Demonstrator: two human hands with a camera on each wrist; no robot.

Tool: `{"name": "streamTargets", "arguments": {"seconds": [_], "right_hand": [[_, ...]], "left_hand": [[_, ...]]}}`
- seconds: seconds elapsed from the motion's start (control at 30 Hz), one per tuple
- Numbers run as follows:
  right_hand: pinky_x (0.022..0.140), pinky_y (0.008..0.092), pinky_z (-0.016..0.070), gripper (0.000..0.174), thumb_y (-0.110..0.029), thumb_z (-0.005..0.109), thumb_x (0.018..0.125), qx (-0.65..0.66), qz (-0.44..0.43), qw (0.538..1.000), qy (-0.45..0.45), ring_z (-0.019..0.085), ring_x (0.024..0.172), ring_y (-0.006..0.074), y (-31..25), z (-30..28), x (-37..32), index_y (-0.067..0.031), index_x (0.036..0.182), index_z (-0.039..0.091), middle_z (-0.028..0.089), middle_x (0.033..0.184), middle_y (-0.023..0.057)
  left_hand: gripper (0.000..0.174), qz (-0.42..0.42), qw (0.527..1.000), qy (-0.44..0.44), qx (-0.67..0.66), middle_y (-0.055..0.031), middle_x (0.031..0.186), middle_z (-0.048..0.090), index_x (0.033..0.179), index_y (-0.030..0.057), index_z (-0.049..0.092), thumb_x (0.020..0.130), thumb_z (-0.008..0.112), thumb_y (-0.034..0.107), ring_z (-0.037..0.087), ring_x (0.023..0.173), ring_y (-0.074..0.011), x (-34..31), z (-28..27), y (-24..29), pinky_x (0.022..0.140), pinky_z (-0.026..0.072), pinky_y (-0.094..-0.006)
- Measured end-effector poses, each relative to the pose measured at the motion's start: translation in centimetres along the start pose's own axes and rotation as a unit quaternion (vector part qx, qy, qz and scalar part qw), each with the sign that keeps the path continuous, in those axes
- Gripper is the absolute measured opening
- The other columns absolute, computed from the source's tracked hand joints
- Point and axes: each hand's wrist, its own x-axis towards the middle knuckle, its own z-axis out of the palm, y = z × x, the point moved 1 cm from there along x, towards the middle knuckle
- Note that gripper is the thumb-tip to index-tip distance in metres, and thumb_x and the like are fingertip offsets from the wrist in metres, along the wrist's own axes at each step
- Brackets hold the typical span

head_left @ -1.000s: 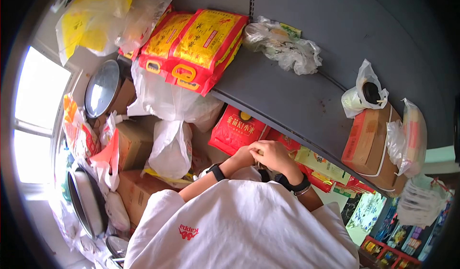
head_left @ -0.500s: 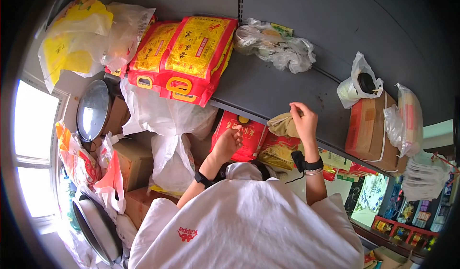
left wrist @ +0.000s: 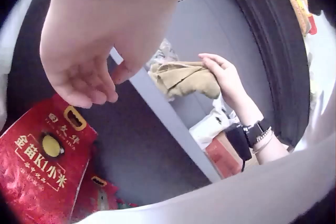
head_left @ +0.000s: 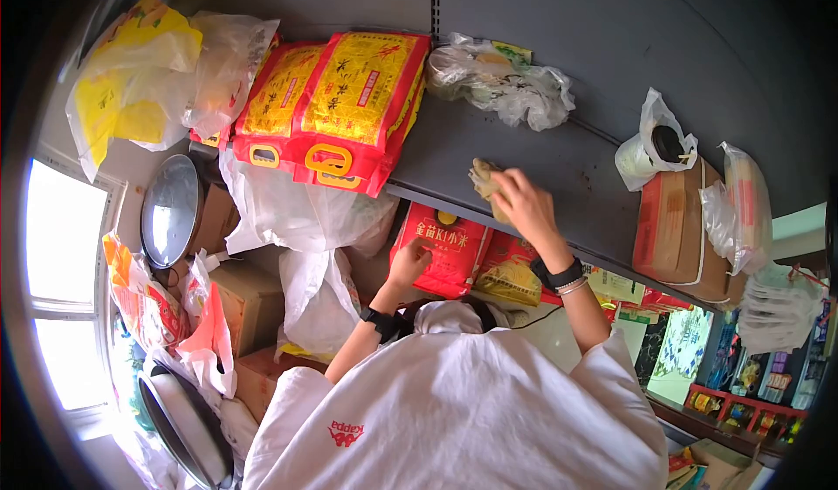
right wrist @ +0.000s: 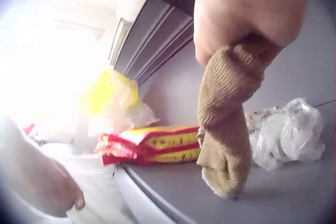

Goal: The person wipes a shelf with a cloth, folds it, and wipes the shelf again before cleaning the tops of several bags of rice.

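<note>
A tan cloth (head_left: pixel 483 178) hangs from the right hand (head_left: pixel 526 211), just above the grey shelf (head_left: pixel 550 163). In the right wrist view the right hand (right wrist: pixel 249 11) grips the bunched top of the cloth (right wrist: pixel 226 124), whose lower end is down by the shelf surface. The left hand (head_left: pixel 408 263) holds nothing, in front of a red millet bag (head_left: pixel 441 250) below the shelf edge. Seen from the left wrist, the left hand (left wrist: pixel 100 50) hangs with loosely curled fingers above that bag (left wrist: pixel 47 166).
Yellow and red bags (head_left: pixel 358 89) lie at the shelf's left end, a crumpled clear bag (head_left: pixel 502 80) at its back. To the right stand a cardboard box (head_left: pixel 672 228) and a bagged cup (head_left: pixel 650 150). A pot lid (head_left: pixel 170 211) and cartons (head_left: pixel 244 298) are at left.
The hands were together a second ago and have separated. The right hand has moved left over the shelf with the cloth; the left has shifted slightly down and left.
</note>
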Motion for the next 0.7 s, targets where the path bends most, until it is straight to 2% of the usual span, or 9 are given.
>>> {"name": "streamTargets", "arguments": {"seconds": [0.07,0.17,0.23,0.3,0.43,0.47,0.57,0.6,0.7], "right_hand": [[0.067,0.0364,0.0524,0.05,-0.016,0.067,0.075,-0.037,0.025,0.996,-0.078,0.062,0.084,0.0278,0.6,1.6,-2.0,-0.0116,0.121,0.048,0.054,0.104,0.0088],[0.067,0.038,0.0521,0.054,-0.016,0.067,0.075,0.008,0.075,0.994,-0.077,0.061,0.085,0.0295,0.3,1.2,-3.1,-0.0104,0.124,0.046,0.054,0.103,0.0103],[0.071,0.0394,0.0505,0.049,-0.012,0.065,0.074,0.011,0.083,0.993,-0.088,0.06,0.086,0.0303,0.7,1.2,-3.4,-0.008,0.12,0.048,0.055,0.103,0.0107],[0.076,0.0395,0.0478,0.041,-0.008,0.063,0.072,0.005,-0.012,0.998,-0.058,0.058,0.088,0.0283,1.9,1.7,-3.4,-0.0058,0.111,0.052,0.058,0.095,0.0116],[0.081,0.0404,0.0431,0.022,-0.004,0.057,0.073,-0.018,0.049,0.998,-0.032,0.056,0.087,0.0296,2.0,1.3,-1.7,-0.0056,0.095,0.056,0.062,0.087,0.0115],[0.073,0.0412,0.0464,0.013,-0.007,0.054,0.074,0.005,0.034,0.998,0.045,0.059,0.079,0.0305,1.9,1.2,-1.2,-0.0074,0.087,0.058,0.063,0.079,0.0138],[0.06,0.0427,0.0478,0.01,-0.012,0.052,0.074,0.084,0.09,0.992,0.0,0.061,0.068,0.0321,-0.2,-0.9,-0.2,-0.01,0.082,0.059,0.062,0.071,0.0151],[0.05,0.044,0.0467,0.011,-0.016,0.051,0.073,0.085,0.034,0.995,0.032,0.061,0.059,0.0337,-1.6,-1.6,0.2,-0.0126,0.08,0.059,0.06,0.064,0.0141],[0.05,0.0382,0.0475,0.014,-0.022,0.058,0.077,0.153,-0.049,0.985,-0.062,0.062,0.056,0.0285,-5.6,-2.1,0.4,-0.0123,0.087,0.059,0.062,0.062,0.0104]], "left_hand": [[0.02,0.048,0.991,-0.001,0.121,-0.0077,0.081,0.063,0.099,0.0101,0.061,0.083,0.052,0.018,0.062,0.069,-0.0236,-0.5,0.1,-0.7,0.063,0.0499,-0.0349],[0.021,0.069,0.954,0.001,0.292,-0.0116,0.086,0.064,0.099,0.0124,0.062,0.08,0.054,0.017,0.063,0.072,-0.0277,-1.5,0.7,-2.7,0.065,0.0505,-0.0376],[0.018,0.119,0.939,-0.091,0.311,-0.0144,0.089,0.064,0.095,0.0068,0.061,0.081,0.052,0.014,0.062,0.081,-0.0323,-2.3,0.3,-1.6,0.07,0.0499,-0.0424],[0.018,0.139,0.936,-0.084,0.312,-0.0129,0.088,0.063,0.095,0.0052,0.061,0.082,0.053,0.014,0.061,0.082,-0.0314,-1.8,-0.7,0.4,0.074,0.049,-0.0407],[0.01,0.259,0.88,-0.023,0.397,-0.0113,0.077,0.059,0.083,0.0058,0.058,0.08,0.056,0.015,0.06,0.077,-0.0288,1.2,-2.6,5.5,0.07,0.0482,-0.0399],[0.01,0.258,0.88,-0.024,0.398,-0.0113,0.077,0.059,0.083,0.0058,0.058,0.08,0.056,0.015,0.06,0.077,-0.0288,1.8,-3.0,6.7,0.07,0.0482,-0.0399],[0.008,0.36,0.82,0.036,0.444,-0.0093,0.077,0.059,0.078,0.0074,0.057,0.078,0.056,0.015,0.061,0.077,-0.0264,3.7,-3.2,10.4,0.072,0.0472,-0.0384],[0.008,0.386,0.8,0.017,0.459,-0.0085,0.077,0.059,0.077,0.0076,0.056,0.076,0.057,0.015,0.061,0.077,-0.0257,4.5,-3.0,10.9,0.074,0.0466,-0.0379],[0.008,0.44,0.759,0.024,0.479,-0.0065,0.077,0.061,0.075,0.0086,0.057,0.073,0.058,0.016,0.062,0.077,-0.0226,5.1,-2.5,11.7,0.074,0.0451,-0.0351]]}}
